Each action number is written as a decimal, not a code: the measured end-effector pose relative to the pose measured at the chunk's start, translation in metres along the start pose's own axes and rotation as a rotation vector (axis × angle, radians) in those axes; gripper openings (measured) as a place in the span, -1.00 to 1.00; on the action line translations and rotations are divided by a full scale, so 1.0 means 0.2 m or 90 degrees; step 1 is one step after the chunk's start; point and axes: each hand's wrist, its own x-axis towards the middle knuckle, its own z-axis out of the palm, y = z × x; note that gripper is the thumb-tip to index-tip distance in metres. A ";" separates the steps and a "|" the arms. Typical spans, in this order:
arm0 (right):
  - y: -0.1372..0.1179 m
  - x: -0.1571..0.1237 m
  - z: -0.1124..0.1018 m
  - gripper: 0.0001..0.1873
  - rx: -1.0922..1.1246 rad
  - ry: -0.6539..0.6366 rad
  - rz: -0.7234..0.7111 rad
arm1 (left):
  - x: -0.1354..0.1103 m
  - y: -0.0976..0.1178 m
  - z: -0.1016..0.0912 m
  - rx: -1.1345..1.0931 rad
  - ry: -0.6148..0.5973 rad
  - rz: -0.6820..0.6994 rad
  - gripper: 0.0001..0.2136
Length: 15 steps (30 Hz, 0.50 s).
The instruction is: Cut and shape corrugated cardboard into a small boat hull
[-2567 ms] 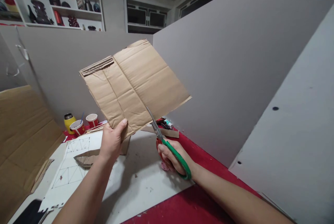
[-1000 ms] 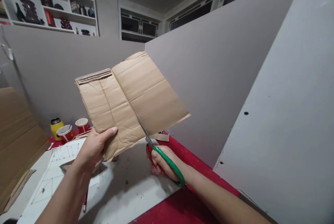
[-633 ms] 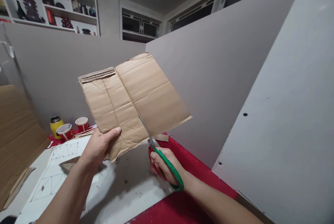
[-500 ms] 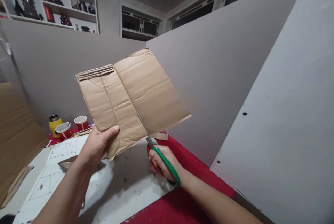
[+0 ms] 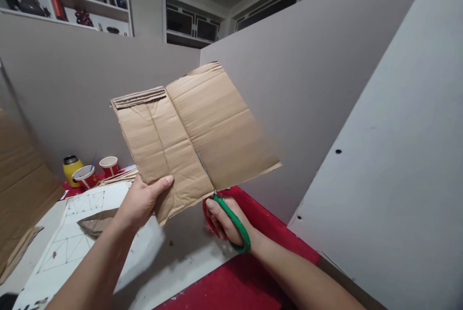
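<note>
A creased, folded sheet of brown cardboard [image 5: 195, 131] is held up at a tilt above the table. My left hand [image 5: 144, 199] grips its lower left part, thumb on the near face and fingers hidden behind. In my right hand [image 5: 227, 221] are scissors [image 5: 237, 225] with one green and one red handle. Their blades lie along a slit that runs up from the cardboard's lower edge beside the middle crease; most of the blade length is inside the cardboard. Ridged corrugated layers show along the top left edge.
White paper with line drawings [image 5: 61, 247] covers part of the red-topped table [image 5: 224, 286], a cut cardboard piece [image 5: 96, 223] on it. Behind stand a yellow bottle [image 5: 72, 170] and two red-white cups [image 5: 85, 177]. More cardboard [image 5: 25, 180] leans at left; grey partitions [image 5: 289, 83] enclose the table.
The scissors have moved deeper into the cardboard, so less of the blades shows below its edge. The cardboard and left hand sit slightly further right in view.
</note>
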 end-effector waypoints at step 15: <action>0.00 0.00 -0.07 -0.31 -0.145 -0.054 -0.015 | 0.03 0.01 -0.06 -0.003 0.000 -0.005 -0.39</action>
